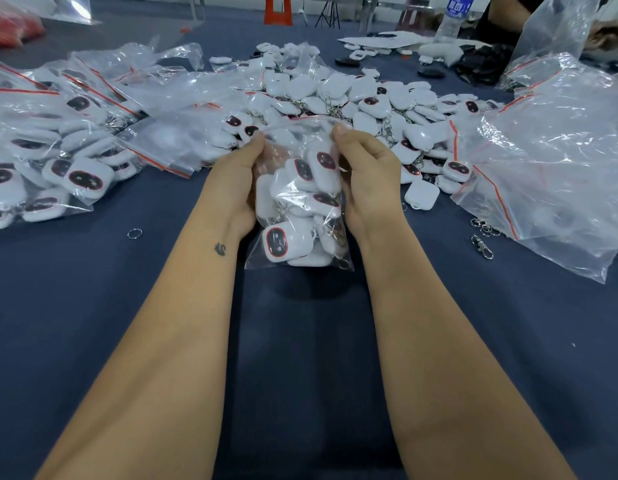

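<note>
The bag (300, 202) of white keychains stands upright on the desk (93, 289), midway between its side edges, just before the loose heap (335, 95). The left hand (243, 174) and right hand (363, 171) each pinch its top strip. To seal it well, I'd press along the strip end to end, keeping the chains clear.

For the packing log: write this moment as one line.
zip bag: upright, filled with white keychains | left hand: pinches its mouth | right hand: pinches its mouth | loose keychains: heaped behind
</note>
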The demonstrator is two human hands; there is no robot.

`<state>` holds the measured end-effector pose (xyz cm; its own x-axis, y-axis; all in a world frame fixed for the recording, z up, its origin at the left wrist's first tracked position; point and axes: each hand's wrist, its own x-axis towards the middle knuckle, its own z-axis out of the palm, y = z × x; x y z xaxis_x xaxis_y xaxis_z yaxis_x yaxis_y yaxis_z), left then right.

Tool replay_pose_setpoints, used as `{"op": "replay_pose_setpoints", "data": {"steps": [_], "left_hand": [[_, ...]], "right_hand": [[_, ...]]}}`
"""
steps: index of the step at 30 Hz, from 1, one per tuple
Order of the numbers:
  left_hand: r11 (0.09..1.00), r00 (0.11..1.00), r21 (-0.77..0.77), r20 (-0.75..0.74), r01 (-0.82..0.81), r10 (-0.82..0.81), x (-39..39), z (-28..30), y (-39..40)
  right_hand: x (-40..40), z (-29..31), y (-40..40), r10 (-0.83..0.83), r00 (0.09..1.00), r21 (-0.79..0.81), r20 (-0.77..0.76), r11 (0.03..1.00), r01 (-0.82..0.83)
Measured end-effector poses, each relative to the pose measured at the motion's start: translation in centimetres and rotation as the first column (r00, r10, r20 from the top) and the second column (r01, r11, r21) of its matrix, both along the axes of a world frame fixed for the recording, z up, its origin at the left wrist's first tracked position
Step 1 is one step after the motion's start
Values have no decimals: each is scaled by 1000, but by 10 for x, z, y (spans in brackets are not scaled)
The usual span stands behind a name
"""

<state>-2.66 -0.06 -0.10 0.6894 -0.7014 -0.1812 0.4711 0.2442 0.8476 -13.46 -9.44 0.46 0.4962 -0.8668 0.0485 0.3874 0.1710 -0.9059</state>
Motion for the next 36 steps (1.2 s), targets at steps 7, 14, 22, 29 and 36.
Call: {"op": "replay_pose_setpoints", "data": {"steps": [7,14,22,29,36], "left_hand": [[989,986,-102,110,-112,123,3,-4,-2],[985,991,-107,5,-134,136,3,-1,-2],[961,967,-120,13,-250,254,0,1,1],[945,938,-108,129,-308,321,-4,2,-2],[945,952,-145,49,-294,303,-3,2,0]], "right_hand": [[2,-2,-3,-10,1000,75,-7,997,11],[-1,1,-2,-47,999,87,-23,995,49],[-3,1,-2,-61,998,79,-12,995,62],[0,0,0,-64,997,53,-42,996,66],[1,2,1,-12,996,30,-86,999,15]]}}
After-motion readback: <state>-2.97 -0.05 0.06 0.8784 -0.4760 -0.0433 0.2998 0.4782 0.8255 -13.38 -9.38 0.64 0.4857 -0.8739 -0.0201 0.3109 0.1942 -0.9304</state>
